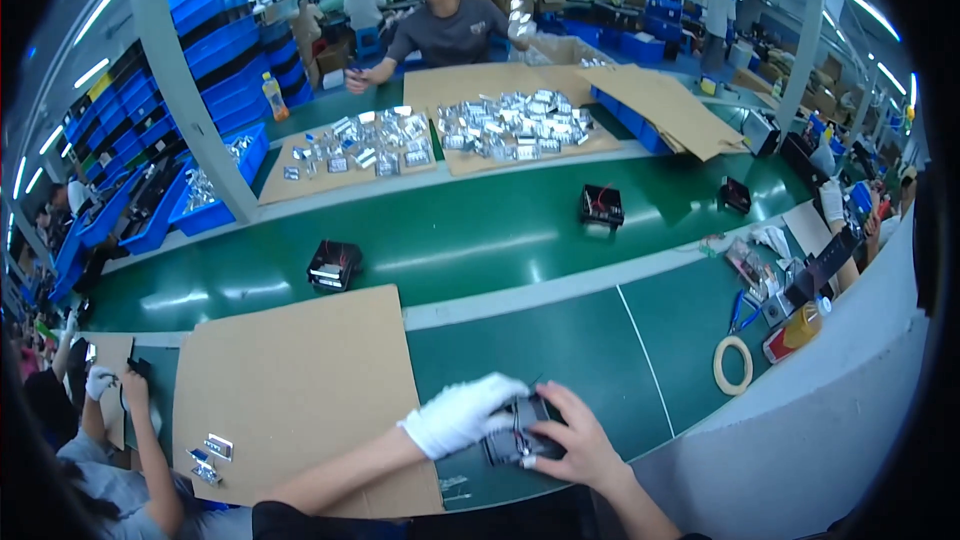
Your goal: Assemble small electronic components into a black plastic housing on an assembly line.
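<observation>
My left hand (458, 418), in a white glove, closes on the far left side of a black plastic housing (503, 448) held low over the green bench. Bare, my right hand (582, 442) grips the same housing from the right, its thumb near the lower edge and its fingers over the top. A thin dark wire stands up by the fingertips. Part of the housing is hidden by both hands. To the left lies a cardboard sheet (300, 390) with several small shiny metal parts (211, 455) near its lower left corner.
Beyond the bench runs a green conveyor (450, 250) bearing black housings (334, 265) with red wires. Across it, a co-worker (440, 30) sits behind piles of shiny metal parts (520, 125). At right are a tape roll (733, 366), blue-handled pliers (742, 311) and a bottle (795, 332).
</observation>
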`<state>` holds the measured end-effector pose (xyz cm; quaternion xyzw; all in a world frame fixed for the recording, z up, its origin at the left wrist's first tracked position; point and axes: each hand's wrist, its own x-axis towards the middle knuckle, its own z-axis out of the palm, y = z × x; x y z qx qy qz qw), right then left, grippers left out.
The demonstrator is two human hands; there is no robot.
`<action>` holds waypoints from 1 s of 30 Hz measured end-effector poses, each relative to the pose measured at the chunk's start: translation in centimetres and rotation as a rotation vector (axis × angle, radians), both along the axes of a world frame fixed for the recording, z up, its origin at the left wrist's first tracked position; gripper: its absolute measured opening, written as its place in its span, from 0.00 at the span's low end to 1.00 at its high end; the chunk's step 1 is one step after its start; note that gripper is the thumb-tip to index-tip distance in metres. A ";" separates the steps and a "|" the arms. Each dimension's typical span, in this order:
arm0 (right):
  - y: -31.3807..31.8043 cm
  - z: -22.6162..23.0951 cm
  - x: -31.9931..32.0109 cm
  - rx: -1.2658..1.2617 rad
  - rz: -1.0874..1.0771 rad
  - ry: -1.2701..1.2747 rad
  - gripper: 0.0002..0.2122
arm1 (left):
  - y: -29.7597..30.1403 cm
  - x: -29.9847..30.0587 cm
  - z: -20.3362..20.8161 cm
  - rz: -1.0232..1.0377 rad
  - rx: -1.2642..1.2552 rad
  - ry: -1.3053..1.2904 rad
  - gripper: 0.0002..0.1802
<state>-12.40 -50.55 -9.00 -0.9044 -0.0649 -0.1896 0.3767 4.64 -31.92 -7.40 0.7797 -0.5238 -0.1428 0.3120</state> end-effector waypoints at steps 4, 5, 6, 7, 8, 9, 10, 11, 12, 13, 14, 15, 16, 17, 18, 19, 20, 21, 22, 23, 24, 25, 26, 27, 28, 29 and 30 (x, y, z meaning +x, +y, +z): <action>-0.2 -1.0 0.1 -0.022 0.153 0.033 0.14 | 1.8 -1.6 -1.8 0.055 -0.167 0.030 0.23; 0.2 -1.1 -0.2 -0.028 0.156 0.033 0.14 | 2.1 -2.2 -1.6 0.085 -0.195 -0.013 0.24; 0.5 -1.0 -0.5 -0.035 0.160 0.033 0.14 | 2.5 -2.8 -1.4 0.116 -0.224 -0.056 0.24; 0.8 -1.0 -0.7 -0.042 0.165 0.034 0.14 | 2.8 -3.4 -1.1 0.148 -0.252 -0.097 0.25; 1.0 -1.0 -0.8 -0.048 0.168 0.026 0.14 | 3.1 -4.2 -0.7 0.151 -0.258 -0.105 0.25; 1.2 -1.0 -1.0 -0.067 0.166 0.029 0.14 | 3.5 -5.2 0.0 0.201 -0.229 -0.008 0.25; 1.4 -1.0 -1.0 -0.084 0.164 0.031 0.14 | 3.9 -6.1 0.8 0.251 -0.198 0.090 0.26; 1.5 -0.9 -1.1 -0.100 0.161 0.037 0.14 | 4.2 -7.0 1.4 0.299 -0.166 0.191 0.26; 1.7 -0.9 -1.3 -0.113 0.157 0.046 0.14 | 4.4 -7.7 1.5 0.347 -0.130 0.296 0.26; 1.9 -1.1 -1.2 -0.107 0.139 0.047 0.14 | 4.7 -8.0 0.8 0.370 -0.191 0.496 0.28; 2.0 -1.4 -1.1 -0.098 0.120 0.052 0.13 | 4.8 -7.9 -0.2 0.391 -0.249 0.702 0.29; 2.2 -1.5 -0.7 -0.082 0.119 0.080 0.13 | 4.8 -7.1 -1.0 0.398 -0.229 0.727 0.29; 2.1 -1.4 -0.4 -0.069 0.120 0.044 0.14 | 4.9 -6.6 -1.8 0.413 -0.327 0.771 0.29; 2.0 -1.5 0.1 -0.055 0.118 0.013 0.14 | 5.2 -6.1 -2.2 0.435 -0.422 0.815 0.30; 1.8 -2.0 0.1 -0.080 0.131 -0.044 0.15 | 5.9 -5.7 -1.0 0.519 -0.230 1.067 0.31; 1.2 -2.0 0.6 -0.095 0.139 -0.037 0.15 | 5.4 -5.4 0.3 0.544 -0.249 0.929 0.28; 1.6 -1.2 0.4 -0.077 0.138 -0.022 0.14 | 5.6 -5.8 -0.5 0.550 -0.340 0.853 0.26; 1.6 -0.8 0.9 -0.068 0.132 -0.027 0.14 | 5.5 -5.7 -1.6 0.546 -0.439 0.755 0.24; 1.5 -0.3 0.8 -0.083 0.118 0.004 0.14 | 5.1 -5.8 -0.6 0.579 -0.399 0.749 0.19; 1.4 -0.5 0.9 -0.074 0.117 0.023 0.14 | 4.7 -5.4 -1.1 0.585 -0.386 0.766 0.19; 1.4 -0.7 0.9 -0.053 0.098 0.045 0.14 | 4.5 -5.1 -1.8 0.599 -0.375 0.733 0.18; 1.5 -0.8 0.7 -0.033 0.085 0.063 0.14 | 4.4 -5.3 -2.4 0.618 -0.368 0.697 0.18; 1.7 -0.9 0.6 -0.014 0.075 0.077 0.14 | 4.4 -5.4 -2.8 0.638 -0.362 0.656 0.17; 2.0 -1.0 0.7 0.007 0.069 0.088 0.14 | 4.4 -5.4 -2.9 0.661 -0.356 0.610 0.16; 2.2 -1.3 0.6 0.016 0.066 0.090 0.13 | 4.4 -5.6 -1.7 0.675 -0.311 0.666 0.17; 2.9 -1.7 0.8 0.028 0.092 0.090 0.14 | 5.3 -5.9 -1.8 0.682 -0.313 0.600 0.17; 3.2 -2.1 1.1 0.008 0.124 0.065 0.14 | 6.0 -6.3 -1.1 0.702 -0.398 0.697 0.18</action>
